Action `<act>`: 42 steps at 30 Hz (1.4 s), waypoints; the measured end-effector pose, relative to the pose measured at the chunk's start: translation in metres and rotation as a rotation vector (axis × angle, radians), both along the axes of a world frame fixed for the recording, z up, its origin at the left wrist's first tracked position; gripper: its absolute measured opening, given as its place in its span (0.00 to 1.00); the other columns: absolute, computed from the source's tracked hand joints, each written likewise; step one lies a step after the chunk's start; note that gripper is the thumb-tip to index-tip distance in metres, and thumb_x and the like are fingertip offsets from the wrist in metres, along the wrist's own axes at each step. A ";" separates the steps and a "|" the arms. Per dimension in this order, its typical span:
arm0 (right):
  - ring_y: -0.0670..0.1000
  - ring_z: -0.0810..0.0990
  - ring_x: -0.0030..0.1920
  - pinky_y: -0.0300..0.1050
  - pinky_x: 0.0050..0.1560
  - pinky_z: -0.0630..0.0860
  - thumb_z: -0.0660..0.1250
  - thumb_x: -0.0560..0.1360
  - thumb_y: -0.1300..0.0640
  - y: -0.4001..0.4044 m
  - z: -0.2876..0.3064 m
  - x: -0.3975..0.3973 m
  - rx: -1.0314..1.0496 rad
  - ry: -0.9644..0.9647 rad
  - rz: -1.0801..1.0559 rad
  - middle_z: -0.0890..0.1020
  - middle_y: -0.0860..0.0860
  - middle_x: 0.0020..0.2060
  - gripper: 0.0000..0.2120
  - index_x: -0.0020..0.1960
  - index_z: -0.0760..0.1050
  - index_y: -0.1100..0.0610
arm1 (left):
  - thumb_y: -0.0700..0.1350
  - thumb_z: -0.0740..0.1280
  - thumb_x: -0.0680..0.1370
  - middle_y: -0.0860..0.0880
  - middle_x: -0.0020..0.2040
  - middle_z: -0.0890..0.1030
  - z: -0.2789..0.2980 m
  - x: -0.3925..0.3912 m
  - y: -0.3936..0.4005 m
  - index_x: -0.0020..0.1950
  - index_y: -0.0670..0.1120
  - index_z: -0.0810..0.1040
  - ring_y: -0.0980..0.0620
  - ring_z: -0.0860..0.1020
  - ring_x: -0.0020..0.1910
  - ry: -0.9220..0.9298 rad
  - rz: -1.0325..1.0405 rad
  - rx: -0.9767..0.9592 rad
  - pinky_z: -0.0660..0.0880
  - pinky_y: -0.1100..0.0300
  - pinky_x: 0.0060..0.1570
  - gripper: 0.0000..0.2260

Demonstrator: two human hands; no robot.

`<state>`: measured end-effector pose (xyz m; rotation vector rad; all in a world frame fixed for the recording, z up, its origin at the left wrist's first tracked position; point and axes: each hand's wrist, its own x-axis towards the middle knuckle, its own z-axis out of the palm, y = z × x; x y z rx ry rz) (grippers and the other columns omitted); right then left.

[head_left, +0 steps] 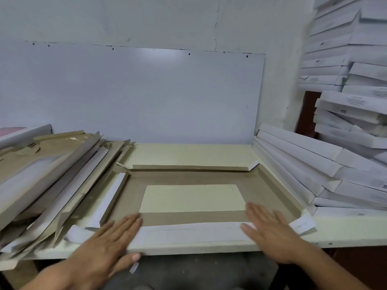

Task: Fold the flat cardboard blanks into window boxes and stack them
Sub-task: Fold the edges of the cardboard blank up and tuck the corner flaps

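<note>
A flat cardboard blank (188,176) lies brown side up in the middle of the cream table, with a rectangular window cut in its centre. Its far, left and right flaps are raised a little. The near flap (188,232) is folded over, white side up. My left hand (109,245) lies flat on the near flap's left end, thumb hooked over the table's front edge. My right hand (272,233) presses flat on the flap's right end. Both hands have fingers spread and hold nothing.
A slanting pile of unfolded blanks (52,174) fills the table's left side. Folded white boxes (314,170) lean at the right, with taller stacks of white boxes (351,59) behind them. A whiteboard (136,95) stands against the back wall.
</note>
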<state>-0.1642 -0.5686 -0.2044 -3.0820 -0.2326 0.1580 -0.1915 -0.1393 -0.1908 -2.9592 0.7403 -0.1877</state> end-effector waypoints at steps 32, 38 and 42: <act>0.48 0.78 0.53 0.45 0.51 0.70 0.53 0.83 0.47 0.014 0.012 0.020 0.169 -0.292 0.067 0.82 0.41 0.53 0.15 0.62 0.76 0.42 | 0.49 0.54 0.79 0.54 0.44 0.76 -0.014 0.042 -0.039 0.55 0.53 0.71 0.50 0.75 0.44 -0.166 0.321 -0.134 0.67 0.54 0.47 0.09; 0.53 0.46 0.78 0.64 0.75 0.44 0.44 0.83 0.42 0.081 0.003 0.028 0.079 -0.016 0.200 0.52 0.46 0.79 0.24 0.79 0.47 0.38 | 0.56 0.43 0.83 0.51 0.80 0.55 -0.020 0.042 -0.105 0.80 0.53 0.52 0.51 0.54 0.78 0.077 -0.003 -0.141 0.52 0.50 0.75 0.25; 0.49 0.34 0.78 0.64 0.74 0.32 0.36 0.80 0.34 0.106 -0.001 0.037 0.083 0.104 0.209 0.38 0.41 0.79 0.31 0.79 0.36 0.43 | 0.72 0.38 0.76 0.57 0.77 0.32 -0.013 0.040 -0.135 0.78 0.53 0.33 0.59 0.32 0.76 0.290 -0.069 -0.053 0.35 0.52 0.76 0.37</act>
